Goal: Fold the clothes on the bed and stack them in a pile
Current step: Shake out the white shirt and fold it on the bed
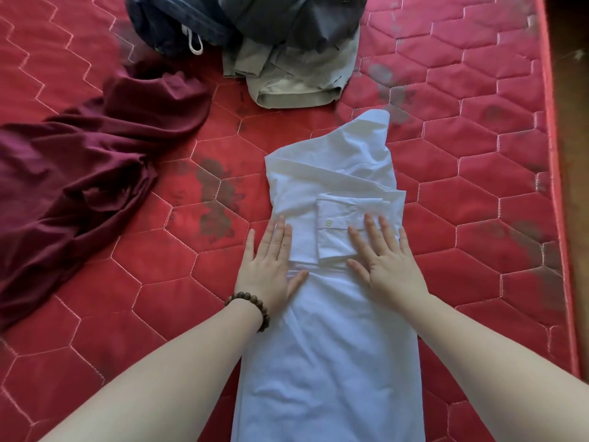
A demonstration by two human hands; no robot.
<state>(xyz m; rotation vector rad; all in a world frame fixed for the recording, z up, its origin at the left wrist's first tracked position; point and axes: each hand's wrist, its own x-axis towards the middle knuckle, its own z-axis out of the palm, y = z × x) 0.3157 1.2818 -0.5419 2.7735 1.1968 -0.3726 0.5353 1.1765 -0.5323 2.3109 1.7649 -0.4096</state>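
Note:
A white shirt lies lengthwise on the red quilted mattress, folded into a long narrow strip with a buttoned cuff laid across its middle. My left hand, with a bead bracelet at the wrist, rests flat on the shirt's left edge, fingers spread. My right hand lies flat on the right side, fingertips touching the folded cuff. Neither hand grips the cloth.
A crumpled maroon garment sprawls at the left. At the far end a beige garment lies under a heap of dark blue and grey clothes. The mattress's right edge runs close by the shirt.

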